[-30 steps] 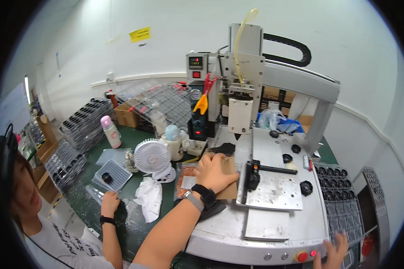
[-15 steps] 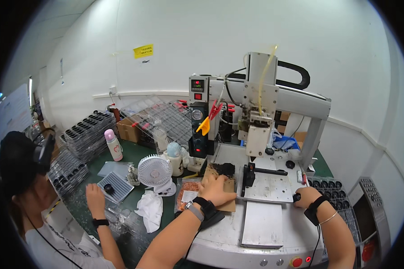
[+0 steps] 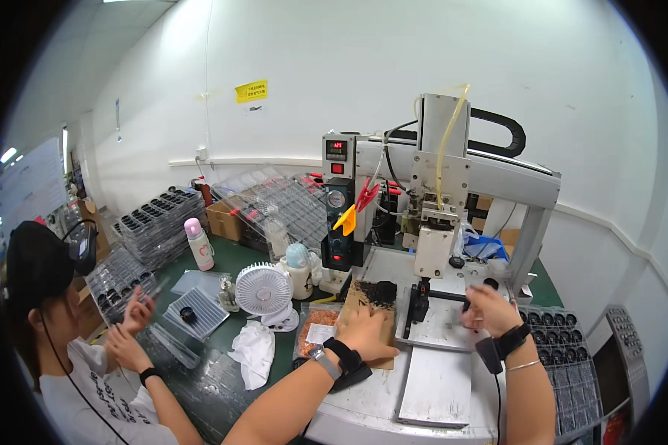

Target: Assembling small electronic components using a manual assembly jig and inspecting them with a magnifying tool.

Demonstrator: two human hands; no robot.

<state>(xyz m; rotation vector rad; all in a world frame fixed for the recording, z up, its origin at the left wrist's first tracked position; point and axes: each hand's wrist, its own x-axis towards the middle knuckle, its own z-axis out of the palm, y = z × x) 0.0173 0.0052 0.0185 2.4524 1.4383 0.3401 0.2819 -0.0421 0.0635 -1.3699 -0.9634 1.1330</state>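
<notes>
My left hand [image 3: 365,335] lies over a piece of brown cardboard [image 3: 359,298], thumb apart and fingertips beside a heap of tiny black parts [image 3: 382,294]. Those fingers look spread and empty. Over the right side of the machine's metal plate [image 3: 441,335] is my right hand [image 3: 490,310], its fingers curled together near the end of a black bar [image 3: 447,296]. Whatever they hold is too small or hidden to make out. The bar joins a black clamp fixture [image 3: 419,302] on the plate. A round black part [image 3: 491,283] sits just behind that hand.
The machine's dispensing head [image 3: 434,251] hangs above the plate. At right lie trays of black round parts [image 3: 553,330]. Left are a bag of orange bits [image 3: 319,326], a white fan [image 3: 264,291], a cloth [image 3: 252,354] and a co-worker [image 3: 89,356] with both hands raised.
My right hand has left the plate's right edge, moving inward and up toward the bar's end. My left hand stays at the cardboard. The co-worker's hands have come together.
</notes>
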